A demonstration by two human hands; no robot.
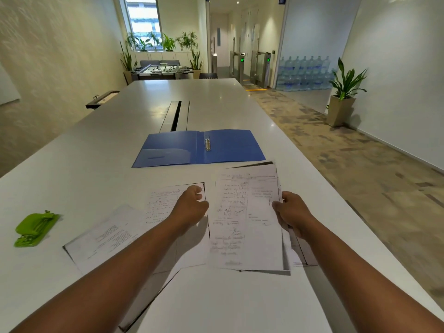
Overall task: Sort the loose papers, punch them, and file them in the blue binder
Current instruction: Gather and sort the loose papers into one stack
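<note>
A blue ring binder (228,146) lies open on the white table (96,164), its metal rings in the middle. In front of it lie loose written papers. My right hand (292,213) grips the right edge of a stack of papers (247,219) on the right. My left hand (191,205) hovers with loosely curled fingers over a second sheet (163,207) next to the stack; I cannot tell whether it touches it. A further printed sheet (105,241) lies skewed at the left. A green hole punch (36,228) sits at the far left.
A long cable slot (175,115) runs down the table's middle behind the binder. The table's right edge drops to a carpeted floor. A potted plant (343,92) stands by the right wall, and water bottles (305,73) are stacked beyond.
</note>
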